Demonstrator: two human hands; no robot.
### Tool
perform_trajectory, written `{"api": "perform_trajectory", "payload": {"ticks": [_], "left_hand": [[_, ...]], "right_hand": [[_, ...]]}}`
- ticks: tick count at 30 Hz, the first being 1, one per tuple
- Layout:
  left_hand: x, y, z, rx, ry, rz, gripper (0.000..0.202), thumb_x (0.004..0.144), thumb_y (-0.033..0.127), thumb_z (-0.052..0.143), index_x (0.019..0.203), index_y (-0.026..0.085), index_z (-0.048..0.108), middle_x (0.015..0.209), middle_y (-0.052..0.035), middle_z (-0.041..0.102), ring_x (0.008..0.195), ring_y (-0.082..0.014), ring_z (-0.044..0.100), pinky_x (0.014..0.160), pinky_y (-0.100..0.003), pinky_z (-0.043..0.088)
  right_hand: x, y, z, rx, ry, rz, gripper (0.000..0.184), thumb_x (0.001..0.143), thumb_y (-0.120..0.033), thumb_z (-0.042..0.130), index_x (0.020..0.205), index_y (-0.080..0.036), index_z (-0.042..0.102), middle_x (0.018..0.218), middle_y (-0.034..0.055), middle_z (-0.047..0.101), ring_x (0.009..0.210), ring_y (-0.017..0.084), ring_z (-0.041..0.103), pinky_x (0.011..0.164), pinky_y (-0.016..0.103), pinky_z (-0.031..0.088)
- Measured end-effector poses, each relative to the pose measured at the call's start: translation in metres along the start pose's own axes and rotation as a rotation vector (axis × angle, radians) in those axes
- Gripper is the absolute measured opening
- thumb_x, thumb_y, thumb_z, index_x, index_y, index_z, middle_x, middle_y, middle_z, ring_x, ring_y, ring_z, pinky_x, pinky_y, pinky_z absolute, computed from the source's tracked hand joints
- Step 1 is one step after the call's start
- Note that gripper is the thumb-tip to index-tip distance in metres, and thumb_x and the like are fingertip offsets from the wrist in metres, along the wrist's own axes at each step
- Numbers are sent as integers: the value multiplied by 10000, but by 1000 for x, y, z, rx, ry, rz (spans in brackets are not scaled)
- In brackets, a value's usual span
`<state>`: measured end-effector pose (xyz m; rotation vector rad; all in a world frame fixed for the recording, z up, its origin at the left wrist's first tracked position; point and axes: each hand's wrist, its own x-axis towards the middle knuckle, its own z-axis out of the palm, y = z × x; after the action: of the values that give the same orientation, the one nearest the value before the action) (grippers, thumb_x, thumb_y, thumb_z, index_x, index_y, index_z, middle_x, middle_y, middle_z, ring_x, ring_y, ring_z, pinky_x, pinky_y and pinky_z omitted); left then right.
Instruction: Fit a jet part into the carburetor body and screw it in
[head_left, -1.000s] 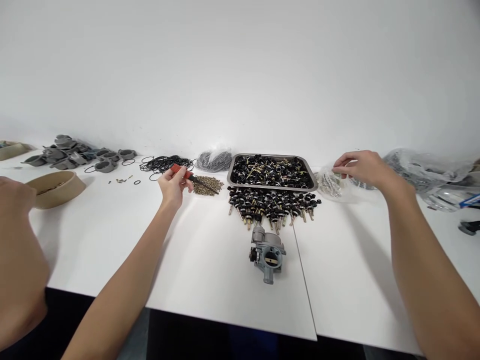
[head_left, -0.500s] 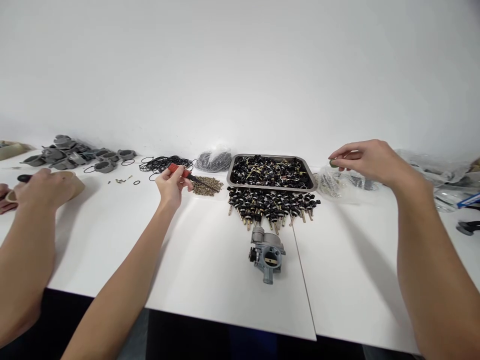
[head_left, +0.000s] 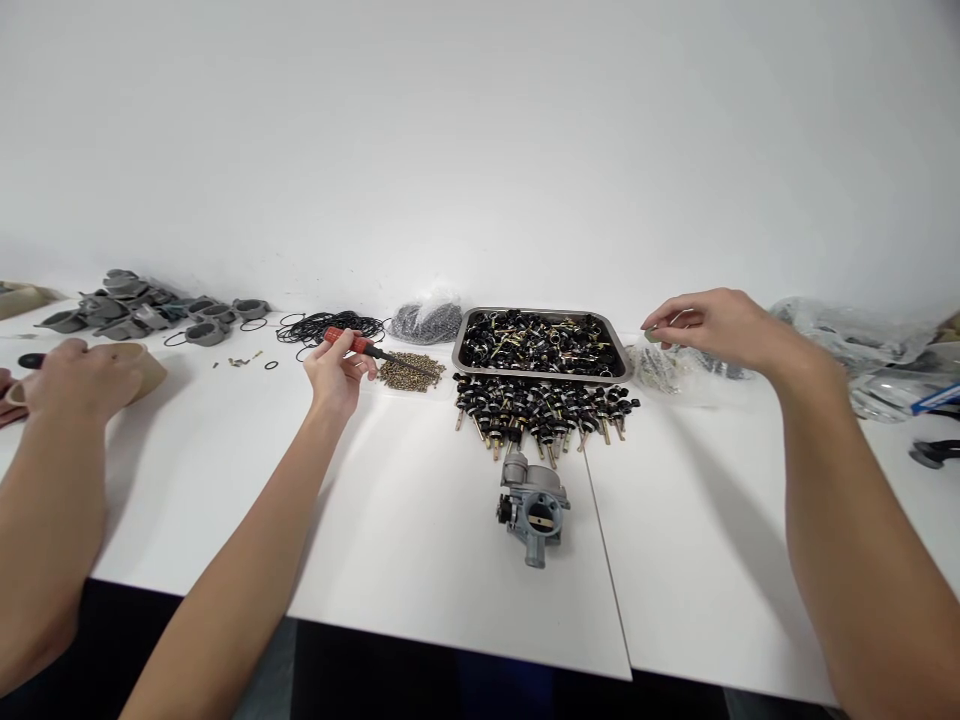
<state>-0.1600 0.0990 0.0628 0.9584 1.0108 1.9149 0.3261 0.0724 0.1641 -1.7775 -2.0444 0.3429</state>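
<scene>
Head view. Left hand (head_left: 335,368) clamped on red-handled slim steel screwdriver (head_left: 365,346), tip over heap of small brass screws (head_left: 409,370). Screwdriver: light, rigid; best gripped at handle. Right hand (head_left: 716,325) pinches small greenish part (head_left: 651,336) above crinkled clear plastic bag (head_left: 679,368). Co-worker's hand (head_left: 79,375) far left. Smooth white table (head_left: 420,530), plain white wall.

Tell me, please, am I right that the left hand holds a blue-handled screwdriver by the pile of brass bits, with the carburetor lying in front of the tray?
Not quite: in the head view the screwdriver in the left hand has a red handle. The rest stands.
</scene>
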Motion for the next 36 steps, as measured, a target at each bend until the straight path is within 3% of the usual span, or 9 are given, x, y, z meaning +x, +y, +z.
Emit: {"api": "perform_trajectory", "payload": {"ticks": [11,19,25,29,36], "left_hand": [[-4,3,5,48,12,3,265,700,310,784,757,123,605,669,-55,663,353,-121,524,327,-249,379],[-4,2,5,58,-19,14,205,714,290,749,734,133,617,668,-56,663,351,-135,532,323,-255,376],[-3,3,5,37,-2,5,195,739,280,740,743,132,613,642,-56,661,354,-131,531,329,-248,388],[-2,3,5,26,-11,7,186,748,274,729,728,127,617,634,-60,669,350,-140,538,330,-253,389],[-2,4,5,20,-18,-7,113,834,179,652,778,90,609,667,-74,696,354,-151,539,340,-279,384]], "right_hand": [[1,-2,5,24,-41,-25,175,837,-395,684,966,-305,762,1035,15,755,936,262,703,819,417,569],[1,-5,4,5,-52,-20,195,839,-394,680,979,-288,766,992,33,752,882,254,703,761,397,543],[-10,-29,3,133,-138,-110,294,821,-488,675,964,-255,782,856,42,744,755,214,667,667,351,509],[-25,-52,7,240,-191,-156,372,823,-515,683,1059,-244,778,839,49,738,754,201,669,679,337,522],[-62,-78,40,459,-245,-273,272,797,-462,742,886,-206,762,905,66,751,810,197,679,722,336,526]]}}
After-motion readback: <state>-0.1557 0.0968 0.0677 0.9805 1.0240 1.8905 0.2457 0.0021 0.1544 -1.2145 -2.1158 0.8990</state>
